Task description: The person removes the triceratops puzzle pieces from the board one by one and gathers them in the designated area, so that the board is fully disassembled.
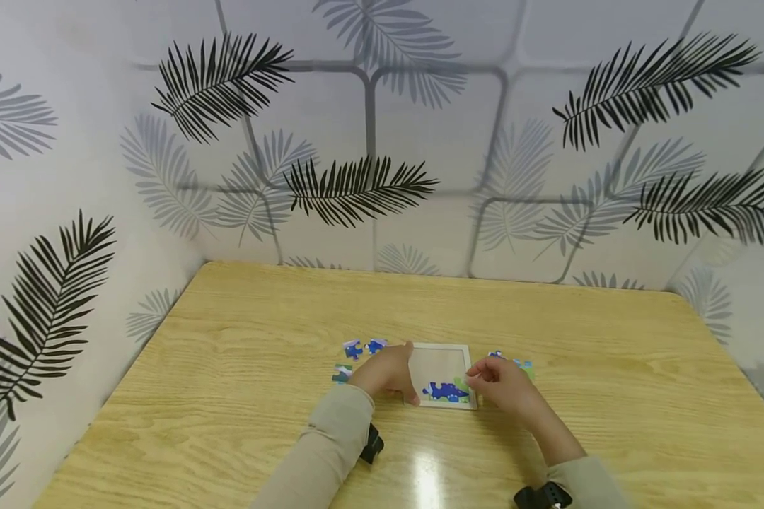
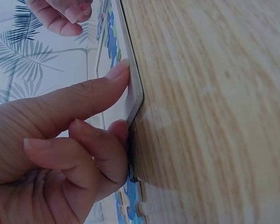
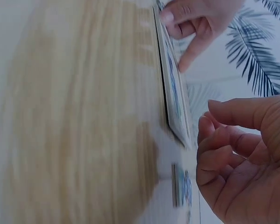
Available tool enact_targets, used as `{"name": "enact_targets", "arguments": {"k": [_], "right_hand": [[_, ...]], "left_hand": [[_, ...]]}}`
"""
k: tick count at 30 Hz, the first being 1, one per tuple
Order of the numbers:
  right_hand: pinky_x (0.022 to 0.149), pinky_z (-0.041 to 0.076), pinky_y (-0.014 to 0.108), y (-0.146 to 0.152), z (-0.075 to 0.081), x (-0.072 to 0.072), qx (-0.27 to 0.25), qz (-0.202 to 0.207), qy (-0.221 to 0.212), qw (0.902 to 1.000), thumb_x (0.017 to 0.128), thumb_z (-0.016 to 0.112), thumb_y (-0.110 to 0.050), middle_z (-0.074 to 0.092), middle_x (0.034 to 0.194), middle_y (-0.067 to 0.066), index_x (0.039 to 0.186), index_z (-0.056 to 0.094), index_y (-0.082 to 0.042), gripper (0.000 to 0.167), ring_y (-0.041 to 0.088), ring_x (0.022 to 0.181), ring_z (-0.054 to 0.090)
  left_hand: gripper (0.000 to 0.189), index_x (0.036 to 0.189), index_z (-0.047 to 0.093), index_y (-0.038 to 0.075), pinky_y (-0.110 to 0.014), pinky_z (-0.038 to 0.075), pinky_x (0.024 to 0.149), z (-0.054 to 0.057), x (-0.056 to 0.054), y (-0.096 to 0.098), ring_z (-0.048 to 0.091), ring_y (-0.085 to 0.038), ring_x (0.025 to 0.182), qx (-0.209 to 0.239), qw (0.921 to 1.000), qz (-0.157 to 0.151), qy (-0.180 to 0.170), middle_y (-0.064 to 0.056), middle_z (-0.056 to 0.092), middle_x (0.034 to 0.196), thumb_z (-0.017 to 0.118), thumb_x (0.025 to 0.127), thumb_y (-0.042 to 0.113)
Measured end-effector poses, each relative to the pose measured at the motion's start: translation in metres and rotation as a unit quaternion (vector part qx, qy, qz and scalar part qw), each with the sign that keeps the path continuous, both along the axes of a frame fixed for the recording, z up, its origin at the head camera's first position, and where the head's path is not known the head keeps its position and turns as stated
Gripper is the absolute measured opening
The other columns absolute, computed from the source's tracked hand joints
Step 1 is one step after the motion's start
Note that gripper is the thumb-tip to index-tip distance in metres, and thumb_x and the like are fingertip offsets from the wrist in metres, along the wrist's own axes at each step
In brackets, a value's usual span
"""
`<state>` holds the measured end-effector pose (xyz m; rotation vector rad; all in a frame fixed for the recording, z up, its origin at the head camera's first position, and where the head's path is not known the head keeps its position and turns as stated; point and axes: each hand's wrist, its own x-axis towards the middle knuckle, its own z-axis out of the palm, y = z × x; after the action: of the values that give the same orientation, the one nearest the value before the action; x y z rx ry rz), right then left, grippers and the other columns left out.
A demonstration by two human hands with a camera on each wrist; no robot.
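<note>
A shallow puzzle frame [image 1: 441,346] with a pale rim lies on the table. Joined blue and green puzzle pieces [image 1: 446,392] fill its front right part; bare backing shows elsewhere inside. My left hand [image 1: 388,369] holds the frame's left side, thumb on the front rim [image 2: 136,88] and forefinger stretched toward the back corner, other fingers curled against the side. Over the right rim hovers my right hand [image 1: 501,385], its fingers loosely bent. Thumb and forefinger tips come close together in the right wrist view, with no piece visible between them.
Left of the frame lie several loose puzzle pieces, among them a blue one [image 1: 353,349] and a green-and-white one [image 1: 342,373]. More loose pieces [image 1: 525,367] lie to the right, partly behind my right hand. A leaf-patterned wall [image 1: 433,233] borders the wooden table [image 1: 242,353].
</note>
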<state>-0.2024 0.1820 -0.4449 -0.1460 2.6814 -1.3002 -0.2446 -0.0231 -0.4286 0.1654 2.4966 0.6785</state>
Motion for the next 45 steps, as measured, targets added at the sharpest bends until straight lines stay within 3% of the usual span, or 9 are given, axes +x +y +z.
{"name": "enact_targets", "arguments": {"k": [3, 6, 16, 23, 26, 30, 36, 45], "right_hand": [[0.055, 0.038, 0.026, -0.012, -0.003, 0.001, -0.003, 0.018, -0.005, 0.9998, 0.087, 0.064, -0.005, 0.052, 0.075, 0.003, 0.097, 0.064, -0.002, 0.010, 0.015, 0.067, 0.045], [0.053, 0.037, 0.025, -0.022, -0.004, 0.001, -0.003, 0.027, -0.003, 0.9996, 0.085, 0.065, -0.002, 0.052, 0.072, 0.003, 0.096, 0.064, -0.001, 0.011, 0.015, 0.063, 0.045], [0.054, 0.037, 0.027, -0.038, -0.005, 0.001, 0.040, 0.036, 0.001, 0.9985, 0.080, 0.070, -0.001, 0.050, 0.070, 0.001, 0.093, 0.064, -0.003, 0.015, 0.014, 0.061, 0.044], [0.057, 0.037, 0.028, -0.040, -0.004, 0.000, 0.072, 0.052, 0.020, 0.9958, 0.076, 0.073, 0.001, 0.049, 0.069, 0.001, 0.087, 0.062, -0.004, 0.016, 0.015, 0.063, 0.044], [0.057, 0.036, 0.028, -0.040, -0.003, 0.000, 0.081, 0.060, 0.024, 0.9947, 0.077, 0.073, 0.001, 0.048, 0.069, 0.002, 0.088, 0.061, -0.004, 0.017, 0.015, 0.063, 0.043], [0.055, 0.036, 0.028, -0.040, -0.001, -0.001, 0.081, 0.069, 0.023, 0.9940, 0.078, 0.073, 0.000, 0.048, 0.068, 0.002, 0.089, 0.060, -0.004, 0.017, 0.015, 0.061, 0.043], [0.054, 0.035, 0.028, -0.040, -0.002, -0.003, 0.076, 0.069, 0.008, 0.9947, 0.079, 0.071, 0.001, 0.047, 0.067, 0.002, 0.090, 0.059, -0.006, 0.018, 0.015, 0.059, 0.043], [0.053, 0.034, 0.027, -0.039, -0.003, -0.002, 0.073, 0.067, 0.008, 0.9950, 0.078, 0.072, 0.002, 0.046, 0.064, 0.002, 0.089, 0.054, -0.009, 0.024, 0.015, 0.057, 0.042]], "left_hand": [[0.105, 0.150, 0.025, 0.006, -0.040, 0.033, 0.106, -0.001, 0.002, 0.000, 0.043, -0.026, 0.126, -0.004, 1.0000, 0.000, 0.001, -0.011, 0.035, 0.149, 0.087, 0.066, 0.014], [0.104, 0.149, 0.026, 0.005, -0.040, 0.032, 0.106, -0.001, 0.002, 0.000, 0.042, -0.026, 0.128, -0.001, 1.0000, 0.004, 0.004, -0.012, 0.037, 0.148, 0.087, 0.065, 0.013], [0.104, 0.149, 0.026, 0.003, -0.038, 0.037, 0.100, 0.000, 0.003, -0.001, 0.047, -0.026, 0.108, 0.007, 0.9999, 0.001, 0.007, -0.013, 0.039, 0.147, 0.088, 0.065, 0.012], [0.105, 0.149, 0.025, 0.003, -0.030, 0.043, 0.071, 0.001, 0.001, -0.001, 0.055, -0.023, 0.078, 0.009, 0.9999, -0.001, 0.010, -0.013, 0.044, 0.142, 0.087, 0.065, 0.011], [0.105, 0.149, 0.025, 0.003, -0.028, 0.041, 0.066, 0.001, 0.001, -0.001, 0.052, -0.022, 0.077, 0.010, 0.9999, -0.001, 0.010, -0.013, 0.042, 0.143, 0.088, 0.065, 0.011], [0.105, 0.148, 0.025, 0.002, -0.029, 0.041, 0.068, 0.000, -0.001, -0.002, 0.052, -0.022, 0.084, 0.008, 0.9998, -0.010, 0.017, -0.014, 0.042, 0.144, 0.088, 0.064, 0.011], [0.106, 0.148, 0.025, -0.001, -0.028, 0.042, 0.066, -0.001, -0.001, -0.002, 0.053, -0.022, 0.078, 0.015, 0.9992, -0.023, 0.029, -0.016, 0.045, 0.140, 0.088, 0.063, 0.009], [0.106, 0.148, 0.025, -0.001, -0.029, 0.043, 0.071, -0.002, 0.001, -0.001, 0.055, -0.024, 0.080, 0.008, 0.9993, -0.023, 0.027, -0.014, 0.050, 0.134, 0.088, 0.064, 0.011]]}}
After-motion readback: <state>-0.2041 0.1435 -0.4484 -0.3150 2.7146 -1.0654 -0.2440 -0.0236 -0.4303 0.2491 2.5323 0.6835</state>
